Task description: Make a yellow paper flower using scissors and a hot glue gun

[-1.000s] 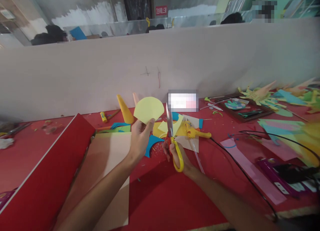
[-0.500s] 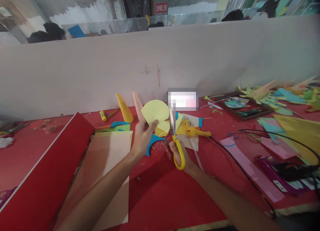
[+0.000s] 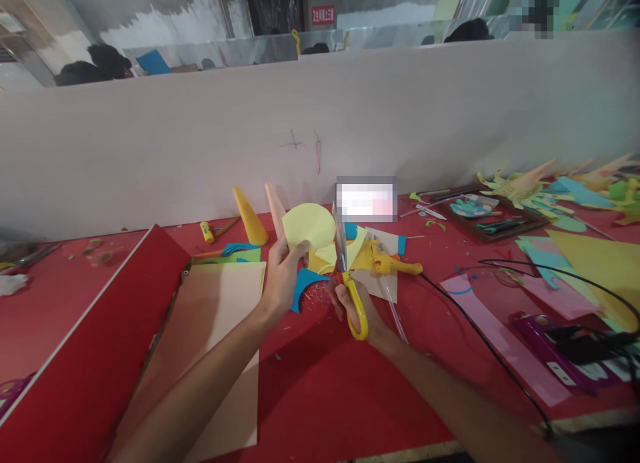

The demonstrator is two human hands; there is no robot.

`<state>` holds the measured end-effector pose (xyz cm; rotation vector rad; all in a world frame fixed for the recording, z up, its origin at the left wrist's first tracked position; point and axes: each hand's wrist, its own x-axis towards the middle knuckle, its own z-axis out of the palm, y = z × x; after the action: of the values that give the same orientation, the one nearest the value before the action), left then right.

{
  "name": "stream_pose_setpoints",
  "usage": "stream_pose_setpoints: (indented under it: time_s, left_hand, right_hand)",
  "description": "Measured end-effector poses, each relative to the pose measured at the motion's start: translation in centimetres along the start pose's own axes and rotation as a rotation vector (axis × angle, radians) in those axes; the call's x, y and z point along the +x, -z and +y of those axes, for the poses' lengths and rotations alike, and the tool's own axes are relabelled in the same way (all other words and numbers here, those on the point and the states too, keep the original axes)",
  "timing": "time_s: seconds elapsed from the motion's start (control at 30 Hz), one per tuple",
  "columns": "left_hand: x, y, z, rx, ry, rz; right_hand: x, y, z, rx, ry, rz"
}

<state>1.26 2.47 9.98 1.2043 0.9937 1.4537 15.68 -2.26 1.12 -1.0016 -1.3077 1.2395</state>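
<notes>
Pale yellow paper piece [image 3: 311,221]: fan-shaped, rounded at top, smooth, raised above the table [image 3: 320,396] and pinched at its lower edge by the left hand's [image 3: 284,269] thumb and fingers. At 4 o'clock from it, the right hand [image 3: 371,313] has its fingers wrapped around yellow-handled scissors [image 3: 351,291]; blade contact with the paper cannot be confirmed. Crowding the surface close by: blue scrap [image 3: 303,289] at 6, yellow glue gun [image 3: 395,266] at 4, pink cone [image 3: 274,209] partly hidden at 10, yellow cone [image 3: 250,219] at 9. Pale sheets [image 3: 220,356] lie at 7, beside a red panel [image 3: 135,303] at 8. Farther out at 3, a brown tray [image 3: 510,235] holds a blue-green palette-shaped piece [image 3: 470,207]. White partition [image 3: 200,129] at 12.
</notes>
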Motion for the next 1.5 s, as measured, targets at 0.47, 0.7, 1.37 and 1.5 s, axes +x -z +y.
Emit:
stream_pose_setpoints:
  time_s: [0.47,0.7,1.37,1.5]
  left_hand:
    - [-0.1,0.2,0.8,-0.078,-0.039,0.006]
    - [-0.3,0.0,0.8,-0.047,-0.061,-0.013]
    - [-0.1,0.2,0.9,0.123,-0.104,-0.022]
    - [-0.3,0.2,1.0,0.172,-0.115,-0.017]
  right_hand:
    - [0.0,0.2,2.0,0.074,-0.003,0.024]
    - [-0.1,0.2,1.8,0.061,-0.004,0.018]
    - [0.2,0.4,2.3,0.046,0.034,-0.135]
    - [0.1,0.6,1.8,-0.006,0.042,-0.122]
